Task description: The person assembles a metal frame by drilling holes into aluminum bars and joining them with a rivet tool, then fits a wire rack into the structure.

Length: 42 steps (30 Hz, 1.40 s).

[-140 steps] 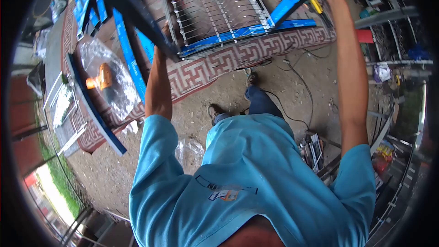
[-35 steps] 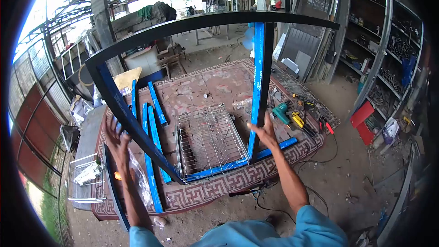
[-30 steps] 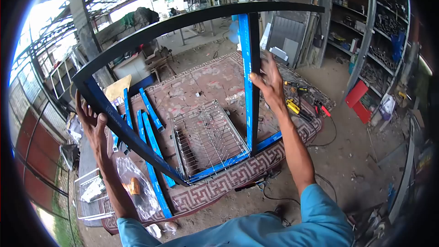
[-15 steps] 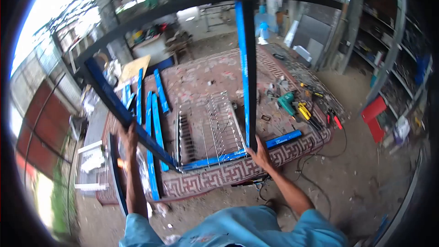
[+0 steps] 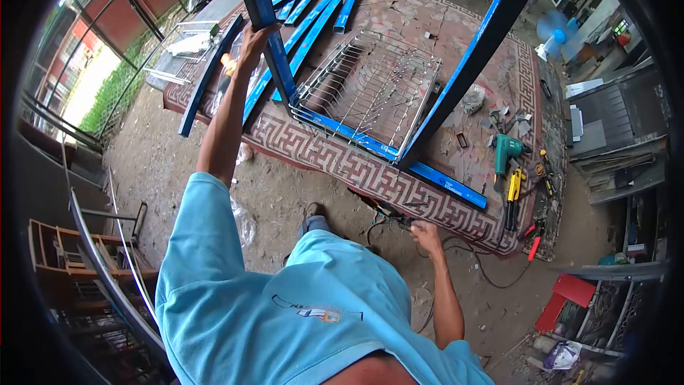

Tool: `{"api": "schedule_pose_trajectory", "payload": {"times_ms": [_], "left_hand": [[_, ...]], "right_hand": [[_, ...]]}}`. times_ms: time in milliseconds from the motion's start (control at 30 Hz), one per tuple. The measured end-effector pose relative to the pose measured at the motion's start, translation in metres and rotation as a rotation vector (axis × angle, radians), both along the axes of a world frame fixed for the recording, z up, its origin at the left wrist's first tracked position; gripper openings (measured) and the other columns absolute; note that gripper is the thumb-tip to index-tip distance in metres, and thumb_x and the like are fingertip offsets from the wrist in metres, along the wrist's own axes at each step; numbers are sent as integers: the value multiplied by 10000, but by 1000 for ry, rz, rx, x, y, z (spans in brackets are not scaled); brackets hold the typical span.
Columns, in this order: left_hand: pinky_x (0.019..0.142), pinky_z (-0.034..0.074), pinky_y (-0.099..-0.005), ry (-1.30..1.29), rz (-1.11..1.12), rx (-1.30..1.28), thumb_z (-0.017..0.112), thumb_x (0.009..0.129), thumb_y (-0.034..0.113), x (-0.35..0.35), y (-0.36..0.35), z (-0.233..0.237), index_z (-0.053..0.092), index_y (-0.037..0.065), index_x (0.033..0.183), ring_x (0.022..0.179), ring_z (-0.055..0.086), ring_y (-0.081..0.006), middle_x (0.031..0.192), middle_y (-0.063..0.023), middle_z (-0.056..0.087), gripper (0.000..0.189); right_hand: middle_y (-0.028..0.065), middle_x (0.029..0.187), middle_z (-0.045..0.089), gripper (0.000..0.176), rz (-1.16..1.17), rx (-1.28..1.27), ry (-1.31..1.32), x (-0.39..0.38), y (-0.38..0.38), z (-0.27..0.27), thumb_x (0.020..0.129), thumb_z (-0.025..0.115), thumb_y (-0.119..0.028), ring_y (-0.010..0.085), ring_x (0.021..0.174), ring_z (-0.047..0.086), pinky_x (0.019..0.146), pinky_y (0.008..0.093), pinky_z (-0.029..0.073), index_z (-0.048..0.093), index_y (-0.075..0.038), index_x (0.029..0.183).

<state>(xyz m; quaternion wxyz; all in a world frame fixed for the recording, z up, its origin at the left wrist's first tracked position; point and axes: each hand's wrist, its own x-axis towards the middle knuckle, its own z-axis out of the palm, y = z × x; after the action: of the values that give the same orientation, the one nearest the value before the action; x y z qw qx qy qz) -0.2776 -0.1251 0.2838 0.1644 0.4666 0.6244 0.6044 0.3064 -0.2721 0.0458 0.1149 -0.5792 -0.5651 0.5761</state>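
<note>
My left hand is wrapped round the left upright of a rectangular frame of dark bars with blue film. The frame stands on the near edge of the carpet-patterned table; its top is out of view. My right hand is below that edge, off the frame, its fingers curled beside a dark object and black cables. Whether they grip that object is hard to make out. A wire rack lies on the table just behind the frame's bottom bar.
Several loose blue bars lie at the table's far left. On the right are a green power drill, a yellow-handled tool and red-handled pliers. A cable trails on the floor. Shelving stands at right.
My right hand has let go of the frame's right bar and dropped below the table edge. My left hand stays on the left upright. The view has tilted down and turned.
</note>
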Motion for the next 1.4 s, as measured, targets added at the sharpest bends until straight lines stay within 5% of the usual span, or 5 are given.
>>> {"api": "schedule_pose_trajectory", "payload": {"times_ms": [433,767,933,1067,1400], "left_hand": [[669,453,-297,38,59,4,695,754,244,-10,14,-6,682,23,862,710,593,-136,767,-51,651,247],[886,475,-408,-467,-266,164,654,856,229,-20,-3,-38,490,58,1178,940,574,-270,1065,-146,577,400],[799,471,-427,-118,-338,149,658,855,323,-23,-5,-31,376,114,1172,871,536,-240,933,-82,484,474],[786,433,-415,-139,-345,230,681,806,266,-17,6,-34,393,114,1172,842,519,-234,912,-90,507,490],[591,483,-396,-56,-357,147,713,783,263,-21,4,-28,359,107,1058,699,556,-256,817,-114,528,475]], "right_hand": [[295,1289,406,712,-98,980,-151,-282,161,90,757,713,-128,420,1230,384,1042,434,331,354,108,1326],[186,1246,531,486,-133,843,-891,-326,236,56,799,656,-168,373,1206,438,1008,429,344,522,-21,1243],[172,1110,620,444,-153,569,-458,-340,207,134,847,617,-146,368,1204,440,998,462,363,507,7,1248],[207,1197,556,465,-459,544,-186,-378,241,50,849,619,-145,377,1193,438,980,474,380,479,23,1259],[191,1234,433,705,281,559,-818,-367,301,60,643,676,-7,372,1169,414,993,497,338,441,-28,1308]]}}
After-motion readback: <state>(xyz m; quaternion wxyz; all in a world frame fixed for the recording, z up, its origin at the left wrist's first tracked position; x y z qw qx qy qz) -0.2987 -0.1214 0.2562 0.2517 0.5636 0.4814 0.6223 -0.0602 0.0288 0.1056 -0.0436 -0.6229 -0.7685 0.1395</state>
